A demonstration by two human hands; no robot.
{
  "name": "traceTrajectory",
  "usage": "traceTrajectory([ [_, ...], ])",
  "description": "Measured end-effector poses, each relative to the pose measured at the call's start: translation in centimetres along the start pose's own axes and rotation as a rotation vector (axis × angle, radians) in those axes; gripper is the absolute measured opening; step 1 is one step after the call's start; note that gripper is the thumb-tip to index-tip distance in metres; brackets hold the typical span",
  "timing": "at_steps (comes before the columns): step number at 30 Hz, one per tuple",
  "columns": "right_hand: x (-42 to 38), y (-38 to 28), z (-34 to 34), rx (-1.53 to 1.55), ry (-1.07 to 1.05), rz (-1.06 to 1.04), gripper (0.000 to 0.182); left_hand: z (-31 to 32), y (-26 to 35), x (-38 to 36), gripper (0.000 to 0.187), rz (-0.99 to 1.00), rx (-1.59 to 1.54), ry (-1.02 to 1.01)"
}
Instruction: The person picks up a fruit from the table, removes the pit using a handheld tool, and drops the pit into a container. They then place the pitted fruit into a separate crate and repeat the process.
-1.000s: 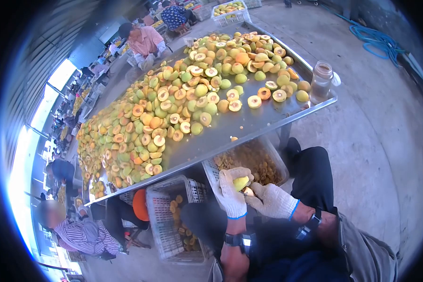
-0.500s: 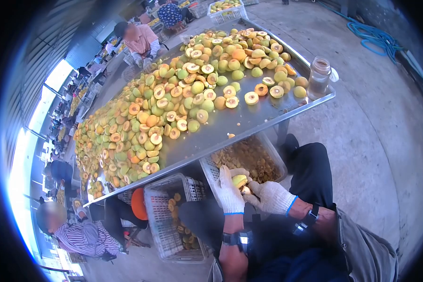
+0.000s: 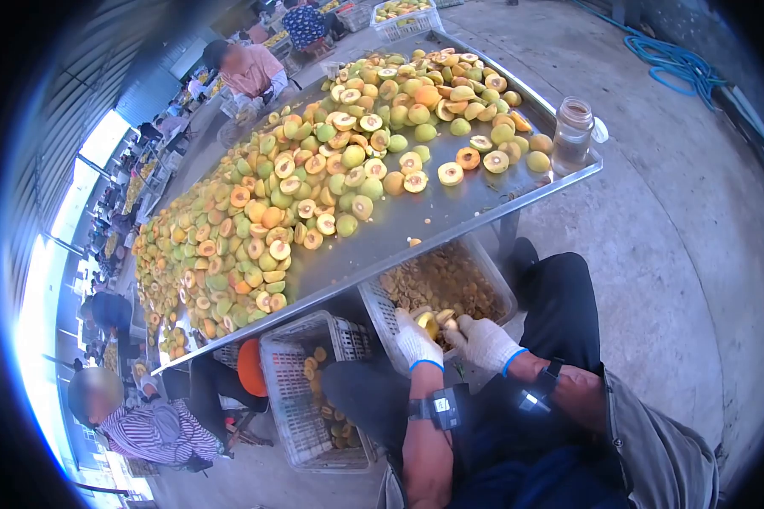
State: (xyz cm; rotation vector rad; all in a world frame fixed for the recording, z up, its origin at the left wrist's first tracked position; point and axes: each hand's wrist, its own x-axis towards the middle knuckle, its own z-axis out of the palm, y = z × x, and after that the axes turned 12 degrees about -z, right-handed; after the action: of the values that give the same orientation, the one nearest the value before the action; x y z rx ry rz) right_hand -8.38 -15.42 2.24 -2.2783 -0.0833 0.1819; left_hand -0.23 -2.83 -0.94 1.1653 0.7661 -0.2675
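Both hands wear white knit gloves and meet over the near edge of a crate of brown scraps (image 3: 501, 293). My left hand (image 3: 418, 339) is closed around a yellow-green fruit piece (image 3: 431, 326). Close on its right, my right hand (image 3: 485, 343) has its fingers bent together at the fruit; what they grip is too small to make out. Above them, halved yellow, green and orange fruit (image 3: 339, 144) lies heaped on a metal table (image 3: 356, 254).
A clear bottle (image 3: 573, 131) stands at the table's right corner. Left of my knees is a crate with fruit halves (image 3: 293, 407). One person (image 3: 250, 72) works across the table; another (image 3: 161, 428) sits at lower left. A blue hose (image 3: 675, 64) lies on the floor.
Both hands have shifted slightly up and stay close together over the crate. The right hand has turned a little around the fruit. The view has moved slightly.
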Motion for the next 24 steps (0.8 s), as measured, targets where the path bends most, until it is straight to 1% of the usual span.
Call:
traceTrajectory([
  [1, 0.0, 0.0, -0.2, 0.119, 0.079, 0.065, 0.046, -0.6, -0.2, -0.1, 0.065, 0.000, 0.001, 0.001],
  [2, 0.0, 0.9, 0.2, 0.167, 0.146, 0.023, 0.048, -1.6, -0.5, -0.4, 0.063, 0.109, 0.076, -0.050],
  [3, 0.0, 0.9, 0.0, 0.171, 0.143, 0.022, 0.048, -2.0, -0.1, -1.0, 0.061, 0.219, 0.149, -0.101],
  [4, 0.1, 1.0, -0.3, 0.148, 0.135, 0.016, 0.047, -2.1, 0.8, 0.1, 0.059, -0.105, -0.077, -0.143],
  [5, 0.2, 1.0, -0.6, 0.123, 0.129, 0.008, 0.046, -2.6, 1.6, 0.2, 0.059, -0.101, -0.080, -0.141],
  [7, 0.3, 1.1, -0.9, 0.110, 0.113, 0.008, 0.045, -3.6, 3.2, -0.2, 0.062, -0.343, -0.238, -0.363],
  [8, 0.4, 1.3, -0.7, 0.076, 0.104, -0.004, 0.045, -4.2, 3.9, -0.5, 0.062, -0.328, -0.277, -0.438],
  [9, 0.3, 1.5, -0.5, 0.043, 0.092, -0.014, 0.044, -4.3, 5.5, -2.2, 0.058, -0.234, -0.270, -0.490],
  [10, 0.2, 1.5, -0.5, 0.043, 0.084, -0.015, 0.044, -4.9, 6.8, -3.6, 0.052, 0.000, -0.141, -0.486],
  [11, 0.1, 1.6, -0.4, -0.012, 0.084, -0.061, 0.043, -5.5, 8.0, -4.7, 0.046, 0.232, -0.010, -0.476],
  [12, 0.0, 1.7, -0.4, -0.067, 0.085, -0.109, 0.042, -6.4, 9.8, -6.0, 0.039, 0.237, -0.037, -0.394],
  [13, 0.0, 1.7, -0.4, -0.069, 0.081, -0.111, 0.042, -7.3, 11.5, -6.6, 0.033, 0.243, -0.063, -0.314],
  [15, 0.0, 1.9, -0.2, -0.125, 0.090, -0.160, 0.039, -11.2, 13.6, -6.8, 0.028, 0.358, -0.071, -0.112],
  [17, 0.2, 2.1, 0.2, -0.118, 0.106, -0.185, 0.038, -17.3, 12.8, -4.9, 0.034, 0.904, 0.582, 0.287],
  [19, 0.2, 2.0, 0.3, -0.110, 0.122, -0.209, 0.037, -21.4, 14.2, -4.8, 0.038, 0.445, -0.009, 0.369],
  [20, 0.2, 1.8, 0.3, -0.134, 0.117, -0.215, 0.036, -23.5, 14.2, -4.8, 0.038, 0.444, -0.008, 0.369],
  [22, 0.3, 1.7, 0.5, -0.160, 0.108, -0.223, 0.035, -26.8, 13.2, -4.1, 0.041, 0.482, 0.426, 0.708],
  [23, 0.4, 1.7, 0.8, -0.173, 0.107, -0.221, 0.034, -27.6, 12.6, -3.5, 0.041, 0.481, 0.423, 0.709],
  [24, 0.5, 1.7, 0.9, -0.188, 0.106, -0.218, 0.033, -27.2, 12.4, -3.6, 0.039, 0.682, 0.584, 0.948],
])
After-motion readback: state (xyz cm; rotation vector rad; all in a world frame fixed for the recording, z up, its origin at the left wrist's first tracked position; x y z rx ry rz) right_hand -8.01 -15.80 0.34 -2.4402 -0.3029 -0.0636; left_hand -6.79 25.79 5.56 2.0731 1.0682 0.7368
